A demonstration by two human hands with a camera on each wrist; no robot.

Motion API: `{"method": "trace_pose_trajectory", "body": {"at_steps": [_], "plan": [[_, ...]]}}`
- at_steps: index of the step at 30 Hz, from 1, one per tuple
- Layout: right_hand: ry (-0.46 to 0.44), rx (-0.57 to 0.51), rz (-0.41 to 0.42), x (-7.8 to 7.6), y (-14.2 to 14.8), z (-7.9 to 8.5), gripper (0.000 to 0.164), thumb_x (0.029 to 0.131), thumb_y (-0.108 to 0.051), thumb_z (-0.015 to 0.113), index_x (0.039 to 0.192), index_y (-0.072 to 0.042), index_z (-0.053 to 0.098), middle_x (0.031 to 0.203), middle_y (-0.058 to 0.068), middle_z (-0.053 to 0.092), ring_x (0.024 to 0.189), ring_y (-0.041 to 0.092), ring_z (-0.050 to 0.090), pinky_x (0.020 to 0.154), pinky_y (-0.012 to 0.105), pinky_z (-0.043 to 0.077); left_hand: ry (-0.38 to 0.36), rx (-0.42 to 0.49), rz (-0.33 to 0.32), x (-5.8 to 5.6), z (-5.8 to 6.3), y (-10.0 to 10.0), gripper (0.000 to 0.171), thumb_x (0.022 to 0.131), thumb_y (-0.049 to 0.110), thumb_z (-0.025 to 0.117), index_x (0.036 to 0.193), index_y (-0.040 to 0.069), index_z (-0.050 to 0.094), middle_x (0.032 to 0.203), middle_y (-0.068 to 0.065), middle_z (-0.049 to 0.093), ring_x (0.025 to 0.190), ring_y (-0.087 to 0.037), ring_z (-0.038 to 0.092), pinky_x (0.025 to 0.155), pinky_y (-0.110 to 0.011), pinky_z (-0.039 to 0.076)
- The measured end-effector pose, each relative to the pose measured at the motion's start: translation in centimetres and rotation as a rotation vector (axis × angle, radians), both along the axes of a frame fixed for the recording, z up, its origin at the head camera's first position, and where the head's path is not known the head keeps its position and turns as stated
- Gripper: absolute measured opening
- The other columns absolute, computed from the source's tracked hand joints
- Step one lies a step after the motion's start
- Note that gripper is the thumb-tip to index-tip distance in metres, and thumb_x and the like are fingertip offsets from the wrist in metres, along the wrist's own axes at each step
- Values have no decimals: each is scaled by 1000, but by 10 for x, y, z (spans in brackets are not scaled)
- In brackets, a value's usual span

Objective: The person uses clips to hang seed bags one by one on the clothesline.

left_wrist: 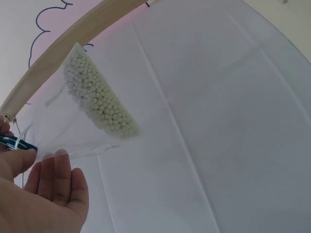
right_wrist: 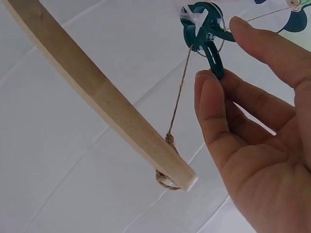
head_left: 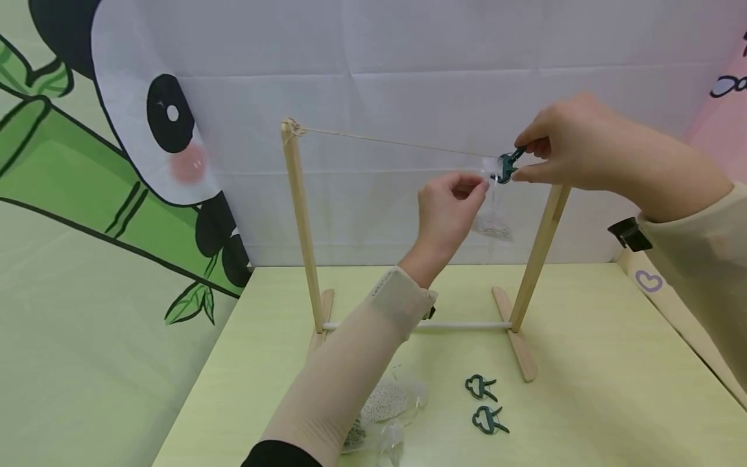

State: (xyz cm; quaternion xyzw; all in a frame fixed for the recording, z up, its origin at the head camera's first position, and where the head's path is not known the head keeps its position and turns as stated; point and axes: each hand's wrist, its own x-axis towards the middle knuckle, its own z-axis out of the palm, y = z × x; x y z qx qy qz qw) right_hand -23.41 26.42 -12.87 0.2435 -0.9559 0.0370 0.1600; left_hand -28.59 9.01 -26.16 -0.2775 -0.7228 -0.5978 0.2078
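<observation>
A dark green spring clip (head_left: 508, 167) is at the twine (head_left: 379, 138), high near the right post. My right hand (head_left: 589, 146) pinches its two handles between thumb and fingers, as the right wrist view of the clip (right_wrist: 204, 31) also shows. Below the clip hangs a small clear plastic bag (head_left: 493, 224), its top at the clip's mouth. My left hand (head_left: 446, 211) pinches the bag's upper edge from the left. In the left wrist view small white pellets (left_wrist: 99, 97) fill the bag's closed end.
The twine runs between two wooden posts (head_left: 301, 227), joined low down by a white rod (head_left: 467, 325). Two more green clips (head_left: 487, 420) lie on the pale table (head_left: 583, 415). Several filled clear bags (head_left: 385, 402) lie partly behind my left forearm. A printed cloth (head_left: 408, 39) hangs behind.
</observation>
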Motion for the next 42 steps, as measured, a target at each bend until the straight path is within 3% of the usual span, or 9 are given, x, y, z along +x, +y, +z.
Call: {"method": "trace_pose_trajectory", "body": {"at_steps": [8,15,20,24,28,33,36,40,42], "plan": [[43,-2,39,1,2,-4,37,78,-16,90,105,5,76,87,8,68,78,24,61,68,39,53,-51,-56,1,6,3,-3,21,95,16,75,111,2,75,92,2,72,80,-7,64,70,-19,52],[33,-48,79,2,3,-7,45,80,-15,88,116,7,73,101,17,71,88,32,69,77,48,58,-77,-59,9,10,-1,-13,32,94,19,77,120,2,72,102,-1,72,90,-8,63,85,-19,50],[120,-113,145,6,6,-14,49,78,-12,90,120,7,71,107,18,70,90,34,70,75,48,58,-89,-58,15,14,-2,-23,34,92,19,78,121,3,71,105,1,72,92,-10,64,88,-18,48],[199,-168,185,10,11,-18,55,75,-10,92,122,6,70,109,17,71,90,32,69,74,28,57,-87,-53,9,18,0,-29,36,93,19,78,125,4,70,109,1,71,96,-13,65,90,-18,47],[239,-201,198,15,15,-24,61,75,-9,92,129,4,67,109,16,71,93,30,68,75,5,41,-78,-43,-4,22,0,-34,37,92,16,79,125,4,69,112,1,70,96,-12,64,92,-19,47],[282,-241,223,19,17,-37,67,74,-7,92,134,5,63,107,15,72,92,31,71,81,5,43,-67,-30,-11,27,-8,-41,36,91,13,79,124,4,70,112,2,70,96,-10,63,91,-23,49],[297,-253,229,23,18,-44,69,73,-5,92,134,6,61,109,18,71,92,34,71,82,16,52,-70,-23,-15,31,-11,-46,37,91,13,80,125,5,69,112,3,70,98,-9,63,91,-23,49],[284,-301,188,30,18,-51,71,73,-1,91,136,7,59,112,20,69,96,38,70,84,10,48,-79,-16,-17,34,-14,-54,37,90,12,80,125,5,69,113,4,69,98,-8,63,91,-24,50],[286,-326,171,32,19,-55,72,73,-1,91,137,6,59,112,19,69,97,38,69,85,2,39,-78,-11,-14,35,-16,-58,37,90,12,80,125,4,69,113,4,70,98,-8,64,91,-24,50]]}}
